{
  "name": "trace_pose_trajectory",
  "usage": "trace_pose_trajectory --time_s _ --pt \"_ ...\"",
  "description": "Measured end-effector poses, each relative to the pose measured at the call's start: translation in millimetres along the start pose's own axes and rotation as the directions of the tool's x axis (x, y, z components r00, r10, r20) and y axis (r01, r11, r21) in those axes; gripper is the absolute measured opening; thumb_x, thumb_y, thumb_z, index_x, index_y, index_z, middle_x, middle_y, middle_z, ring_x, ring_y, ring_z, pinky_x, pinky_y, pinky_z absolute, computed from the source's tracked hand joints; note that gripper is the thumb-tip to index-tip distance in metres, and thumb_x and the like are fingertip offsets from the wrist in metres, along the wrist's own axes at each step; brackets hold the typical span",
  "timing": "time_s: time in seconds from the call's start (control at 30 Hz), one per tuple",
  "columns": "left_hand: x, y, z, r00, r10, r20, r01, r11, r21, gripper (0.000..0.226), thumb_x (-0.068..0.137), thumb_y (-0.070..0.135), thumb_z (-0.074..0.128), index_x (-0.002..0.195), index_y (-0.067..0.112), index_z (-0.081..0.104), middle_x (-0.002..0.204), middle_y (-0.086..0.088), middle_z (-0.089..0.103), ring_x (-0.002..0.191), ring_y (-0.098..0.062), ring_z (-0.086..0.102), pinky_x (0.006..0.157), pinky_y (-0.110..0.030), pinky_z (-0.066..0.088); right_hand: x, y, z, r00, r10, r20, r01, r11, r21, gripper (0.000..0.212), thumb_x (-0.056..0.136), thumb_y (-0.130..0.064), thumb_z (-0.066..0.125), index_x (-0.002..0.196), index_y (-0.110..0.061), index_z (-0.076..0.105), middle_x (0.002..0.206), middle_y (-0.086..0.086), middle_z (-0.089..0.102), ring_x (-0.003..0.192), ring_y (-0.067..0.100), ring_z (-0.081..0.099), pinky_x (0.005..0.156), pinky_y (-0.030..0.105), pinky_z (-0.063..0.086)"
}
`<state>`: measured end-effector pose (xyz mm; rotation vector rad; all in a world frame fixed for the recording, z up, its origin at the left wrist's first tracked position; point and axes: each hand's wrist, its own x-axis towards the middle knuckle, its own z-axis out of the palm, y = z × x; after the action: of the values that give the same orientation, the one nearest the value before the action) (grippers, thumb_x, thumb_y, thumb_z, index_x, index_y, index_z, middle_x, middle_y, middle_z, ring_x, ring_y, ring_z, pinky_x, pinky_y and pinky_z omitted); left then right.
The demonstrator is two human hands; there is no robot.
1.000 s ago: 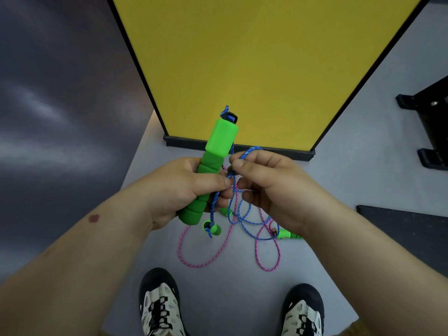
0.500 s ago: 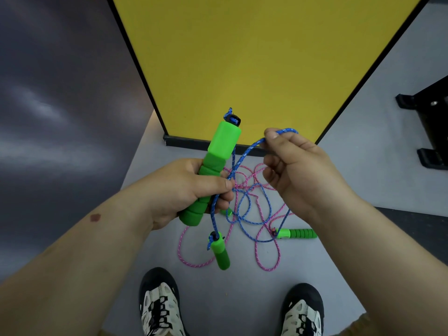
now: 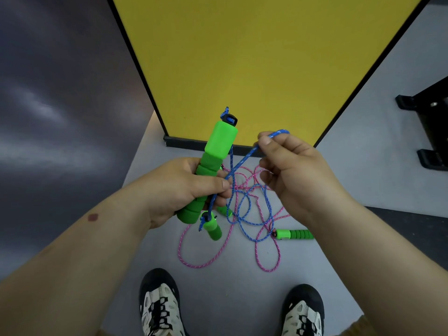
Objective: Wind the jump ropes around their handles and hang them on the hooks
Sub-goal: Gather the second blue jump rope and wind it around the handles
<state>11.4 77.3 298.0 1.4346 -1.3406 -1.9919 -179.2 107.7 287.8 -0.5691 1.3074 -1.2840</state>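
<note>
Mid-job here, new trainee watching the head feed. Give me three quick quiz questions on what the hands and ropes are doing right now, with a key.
1. True or false: the left hand grips a green handle.
2. Which colour of rope does the right hand pinch: A pink, B blue, C yellow?
3. Fill in: the pink rope lies on the ____.

Key: 1 true. 2 B, the blue rope. 3 floor, beside another green handle.
</note>
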Motion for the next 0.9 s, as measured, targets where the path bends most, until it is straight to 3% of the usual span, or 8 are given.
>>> trace_pose_trajectory --time_s 0.1,0.23,0.43,0.53,0.73,0.9 --pt "-0.2 -0.9 -0.5 1.0 -0.004 0.008 0.004 1.0 0.01 0.011 0.09 0.001 0.068 0.1 0.005 0.064 0.078 -0.008 0.072 0.071 -0.018 0.069 0.066 -0.025 0.057 3.5 -3.7 -4.6 0.998 0.004 -0.065 -0.001 0.999 0.043 0.006 0.092 -0.024 0.071 0.086 -0.022 0.07 0.088 -0.001 0.064 0.066 0.01 0.055 0.06 0.024 0.047" --pt "0.9 -1.3 -0.5 1.0 -0.007 0.009 0.007 1.0 0.028 0.013 0.09 0.003 0.069 0.101 0.004 0.065 0.078 -0.007 0.072 0.072 -0.018 0.069 0.067 -0.026 0.055 1.3 0.3 -3.2 0.998 0.064 0.007 -0.065 0.996 0.065 0.007 0.091 -0.025 0.072 0.092 -0.019 0.067 0.09 -0.001 0.065 0.063 0.009 0.056 0.059 0.024 0.046" --pt "0.2 -0.8 1.6 1.0 0.0 0.014 0.0 1.0 0.007 0.007 0.09 0.002 0.068 0.097 0.004 0.067 0.077 -0.008 0.072 0.07 -0.018 0.069 0.067 -0.028 0.057 -8.9 12.4 6.9 0.958 0.153 0.241 -0.105 0.974 -0.203 0.007 0.092 -0.018 0.069 0.089 -0.022 0.073 0.074 -0.007 0.066 0.061 0.007 0.055 0.062 0.025 0.044" --pt "-0.3 -1.1 2.0 1.0 0.001 0.015 -0.001 1.0 0.021 0.007 0.091 0.003 0.068 0.098 0.004 0.068 0.078 -0.008 0.072 0.072 -0.019 0.068 0.072 -0.03 0.06 -7.7 13.9 6.6 0.977 0.078 0.199 -0.031 0.972 -0.233 0.007 0.092 -0.017 0.07 0.088 -0.021 0.073 0.069 -0.009 0.064 0.061 0.006 0.054 0.064 0.027 0.042" --pt "0.9 -3.5 0.5 1.0 0.001 0.018 -0.002 0.998 0.066 0.01 0.09 0.001 0.068 0.098 0.006 0.064 0.079 -0.007 0.071 0.075 -0.02 0.066 0.079 -0.035 0.058 -0.6 1.4 0.1 0.999 -0.037 0.032 0.037 0.999 -0.023 0.01 0.093 -0.016 0.068 0.084 -0.02 0.071 0.079 -0.005 0.062 0.061 0.008 0.054 0.061 0.026 0.043" --pt "-0.3 -2.3 0.8 1.0 0.006 0.024 -0.008 0.994 0.111 0.011 0.09 0.0 0.067 0.098 0.006 0.064 0.077 -0.004 0.073 0.073 -0.016 0.067 0.062 -0.018 0.053 1.8 1.4 -3.7 1.0 0.023 0.0 -0.023 0.998 0.065 0.014 0.093 -0.021 0.07 0.079 -0.024 0.068 0.081 -0.005 0.061 0.062 0.009 0.055 0.059 0.025 0.044"
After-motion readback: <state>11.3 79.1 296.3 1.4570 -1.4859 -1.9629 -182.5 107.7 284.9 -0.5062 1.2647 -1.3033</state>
